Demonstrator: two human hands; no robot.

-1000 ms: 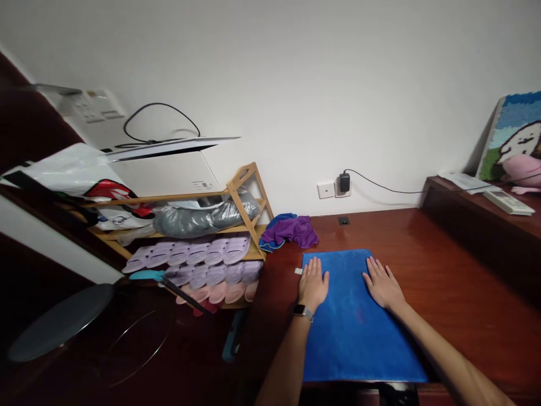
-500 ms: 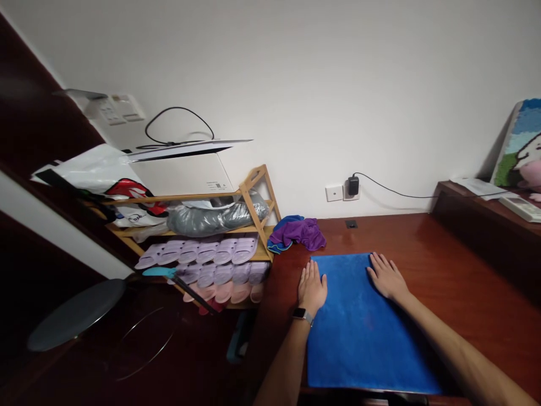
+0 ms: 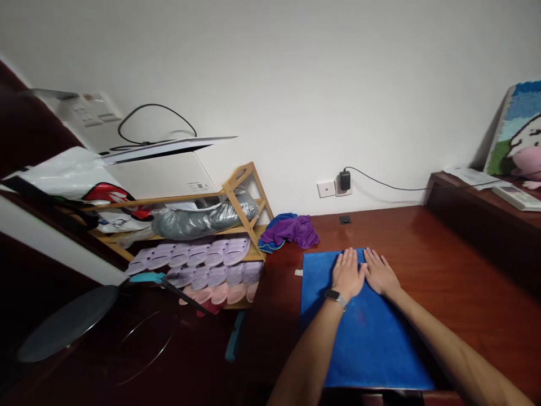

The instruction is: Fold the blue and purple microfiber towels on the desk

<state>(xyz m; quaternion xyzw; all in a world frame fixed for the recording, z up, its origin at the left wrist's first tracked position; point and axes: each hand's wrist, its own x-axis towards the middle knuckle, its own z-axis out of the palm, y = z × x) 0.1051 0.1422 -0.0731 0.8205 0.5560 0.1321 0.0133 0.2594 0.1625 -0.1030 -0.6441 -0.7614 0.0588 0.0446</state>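
A blue towel (image 3: 359, 349) lies spread flat on the reddish-brown wooden table (image 3: 465, 293), reaching its front edge. My left hand (image 3: 348, 275), with a watch (image 3: 335, 296) at the wrist, rests flat on the towel's upper part, fingers stretched out. Beside it, my right hand (image 3: 380, 274) lies flat at the towel's far right corner, fingers extended. The thumbs of both hands are close together or touching. A small white tag (image 3: 298, 273) sticks out at the towel's left edge. Neither hand grips anything.
Crumpled purple and blue cloths (image 3: 291, 231) lie at the table's back left corner. A wooden rack (image 3: 239, 197) holding several lilac and pink clogs (image 3: 211, 251) stands to the left. A black plug adapter (image 3: 345, 180) sits in the wall. A raised shelf (image 3: 456, 197) borders the right.
My left hand has slid right across the towel, from its left edge to beside my right hand. The tag at the left edge has come into sight. The view has shifted slightly.
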